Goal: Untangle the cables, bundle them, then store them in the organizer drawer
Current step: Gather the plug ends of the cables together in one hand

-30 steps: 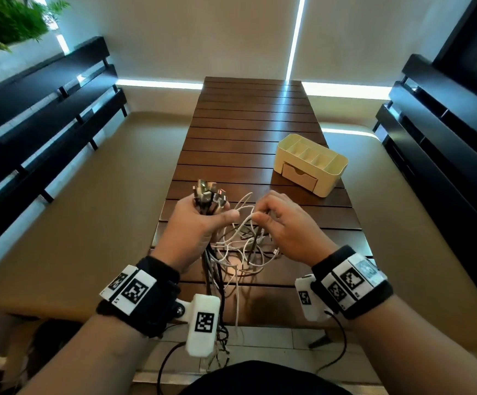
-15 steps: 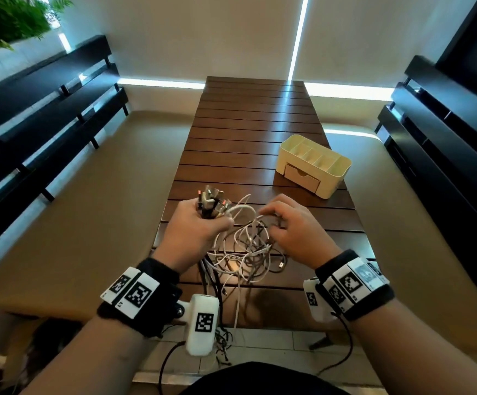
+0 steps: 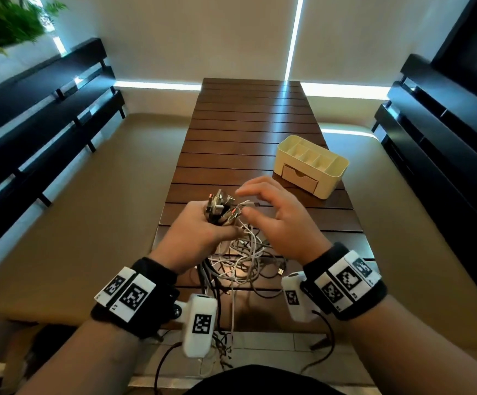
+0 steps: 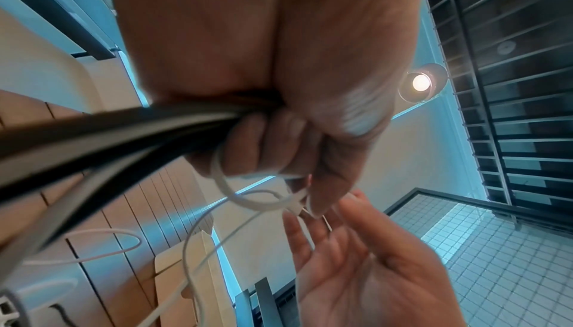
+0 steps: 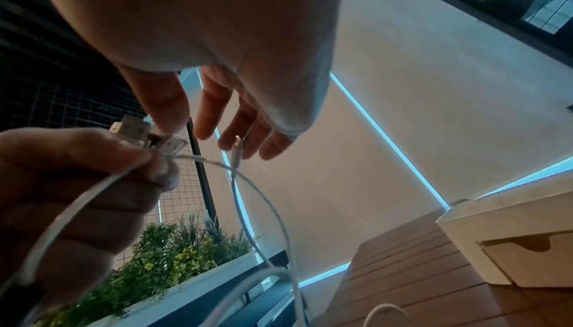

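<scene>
Your left hand (image 3: 197,229) is covering the stretch of the cables (image 3: 243,252) that runs through its fist, so you are not seeing how many strands it grips. In the left wrist view the dark cables (image 4: 102,131) are blurring into one band. The tangle is hanging past the table edge (image 3: 260,323), its lower ends too small to sort. The organizer drawer (image 5: 527,258) is being cut off by the right wrist picture's edge.

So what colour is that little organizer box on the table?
Pale cream-yellow; the organizer box shows best in the head view.
</scene>
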Demonstrator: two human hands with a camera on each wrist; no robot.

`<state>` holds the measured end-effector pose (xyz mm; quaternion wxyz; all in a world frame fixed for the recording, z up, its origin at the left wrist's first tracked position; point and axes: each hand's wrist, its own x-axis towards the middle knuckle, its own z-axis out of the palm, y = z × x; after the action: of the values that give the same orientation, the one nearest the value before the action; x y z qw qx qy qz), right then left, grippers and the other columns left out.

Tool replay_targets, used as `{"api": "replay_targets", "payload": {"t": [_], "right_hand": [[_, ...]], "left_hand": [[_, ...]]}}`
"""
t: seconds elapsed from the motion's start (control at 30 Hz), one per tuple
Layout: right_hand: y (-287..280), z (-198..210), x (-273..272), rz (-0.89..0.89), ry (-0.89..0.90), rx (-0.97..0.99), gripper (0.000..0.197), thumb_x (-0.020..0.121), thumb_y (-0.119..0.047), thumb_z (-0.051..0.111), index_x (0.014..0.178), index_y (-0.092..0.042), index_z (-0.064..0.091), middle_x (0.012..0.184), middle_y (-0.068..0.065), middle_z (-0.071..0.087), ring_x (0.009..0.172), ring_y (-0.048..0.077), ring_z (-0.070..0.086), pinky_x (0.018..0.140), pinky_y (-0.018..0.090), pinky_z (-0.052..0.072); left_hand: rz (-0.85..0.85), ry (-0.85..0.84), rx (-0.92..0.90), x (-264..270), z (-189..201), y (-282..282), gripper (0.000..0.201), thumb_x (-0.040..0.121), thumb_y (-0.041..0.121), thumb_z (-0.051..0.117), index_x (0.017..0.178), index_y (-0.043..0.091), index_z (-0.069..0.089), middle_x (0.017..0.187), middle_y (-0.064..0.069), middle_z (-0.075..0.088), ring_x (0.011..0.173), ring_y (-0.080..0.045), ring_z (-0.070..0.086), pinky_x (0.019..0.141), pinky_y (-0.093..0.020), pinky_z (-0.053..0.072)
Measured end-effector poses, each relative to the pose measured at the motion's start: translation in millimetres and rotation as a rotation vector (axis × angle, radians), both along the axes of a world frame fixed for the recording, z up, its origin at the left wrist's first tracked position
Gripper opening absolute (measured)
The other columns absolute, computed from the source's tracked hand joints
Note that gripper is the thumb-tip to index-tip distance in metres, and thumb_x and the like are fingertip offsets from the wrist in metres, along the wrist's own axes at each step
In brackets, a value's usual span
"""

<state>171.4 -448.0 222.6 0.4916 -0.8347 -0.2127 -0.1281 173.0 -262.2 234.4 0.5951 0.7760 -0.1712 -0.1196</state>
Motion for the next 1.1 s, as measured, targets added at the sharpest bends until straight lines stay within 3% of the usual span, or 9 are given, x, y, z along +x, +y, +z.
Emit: {"api": "replay_targets", "payload": {"t": [0.07,0.13,0.3,0.47,0.57,0.73,0.83,0.97,1.1], "right_hand": [[4.8,-3.7,-2.3,-0.022,-0.041,0.048,0.025,0.09,-0.011,0.065,0.114,-0.016,0.065,0.114,-0.003,0.055,0.111,0.015,0.056,0.096,0.036,0.051],[8.0,-5.4,-4.2,-0.033,-0.063,0.129,0.025,0.088,-0.01,0.065,0.112,-0.017,0.063,0.112,-0.002,0.055,0.107,0.017,0.057,0.093,0.041,0.052],[8.5,0.4,-0.3,0.065,0.105,0.126,0.021,0.093,-0.014,0.06,0.114,-0.017,0.065,0.108,-0.008,0.065,0.103,0.015,0.062,0.091,0.035,0.053],[-2.4,-12.1,0.4,0.059,0.25,-0.042,0.015,0.096,-0.02,0.062,0.11,-0.024,0.067,0.096,-0.01,0.066,0.088,0.007,0.063,0.08,0.025,0.054],[-5.5,-24.0,-1.8,0.032,0.278,-0.102,0.014,0.094,-0.02,0.064,0.107,-0.024,0.067,0.093,-0.009,0.066,0.082,0.001,0.061,0.074,0.015,0.049],[-12.4,-32.2,-5.0,-0.091,0.359,-0.177,0.013,0.099,-0.03,0.057,0.092,-0.025,0.067,0.078,-0.007,0.064,0.065,0.001,0.057,0.059,0.014,0.045],[-13.1,-21.8,-8.1,-0.135,0.317,-0.083,0.013,0.1,-0.026,0.055,0.092,-0.022,0.064,0.076,-0.006,0.061,0.06,-0.001,0.051,0.056,0.012,0.043],[-8.6,-4.2,-10.2,-0.133,0.245,0.134,0.012,0.1,-0.019,0.056,0.093,-0.021,0.065,0.079,-0.008,0.069,0.077,0.011,0.064,0.071,0.023,0.051],[-10.2,-5.9,-11.4,-0.074,0.232,0.105,0.011,0.099,-0.016,0.058,0.091,-0.021,0.065,0.066,-0.014,0.06,0.062,0.009,0.058,0.062,0.026,0.053]], "left_hand": [[0.015,-0.002,-0.022,0.0,0.3,2.8,0.022,0.084,-0.002,0.073,0.072,0.01,0.059,0.05,0.012,0.054,0.046,0.0,0.047,0.05,-0.012,0.038],[0.021,-0.004,-0.022,0.9,-1.2,6.8,0.02,0.084,-0.001,0.073,0.072,0.008,0.06,0.052,0.011,0.054,0.047,-0.001,0.047,0.051,-0.014,0.038],[-0.042,-0.008,-0.026,1.0,-3.4,11.5,0.014,0.083,-0.001,0.073,0.079,-0.002,0.061,0.056,0.008,0.054,0.049,-0.004,0.048,0.051,-0.015,0.039],[0.032,0.0,-0.086,1.6,-7.3,19.1,0.021,0.081,0.011,0.075,0.073,-0.002,0.061,0.054,0.006,0.05,0.049,-0.011,0.043,0.052,-0.024,0.037],[0.113,0.013,-0.122,2.8,-9.9,22.1,0.015,0.085,0.004,0.072,0.072,0.004,0.065,0.052,0.003,0.048,0.047,-0.016,0.039,0.049,-0.028,0.035],[0.272,0.029,-0.097,8.7,-15.2,21.5,0.024,0.083,0.003,0.074,0.082,-0.015,0.058,0.052,-0.002,0.044,0.046,-0.016,0.038,0.047,-0.026,0.035],[0.277,0.076,0.01,12.7,-24.4,21.5,0.023,0.081,0.007,0.076,0.085,-0.011,0.063,0.05,0.005,0.048,0.047,-0.012,0.04,0.052,-0.027,0.035],[0.203,0.116,0.135,9.6,-31.6,19.4,0.014,0.081,0.013,0.079,0.083,0.004,0.069,0.053,0.011,0.056,0.047,-0.003,0.047,0.059,-0.029,0.039],[0.136,0.074,0.077,1.8,-26.0,14.0,0.023,0.082,0.018,0.081,0.088,-0.001,0.067,0.051,0.014,0.055,0.045,0.002,0.046,0.052,-0.019,0.037]]}}
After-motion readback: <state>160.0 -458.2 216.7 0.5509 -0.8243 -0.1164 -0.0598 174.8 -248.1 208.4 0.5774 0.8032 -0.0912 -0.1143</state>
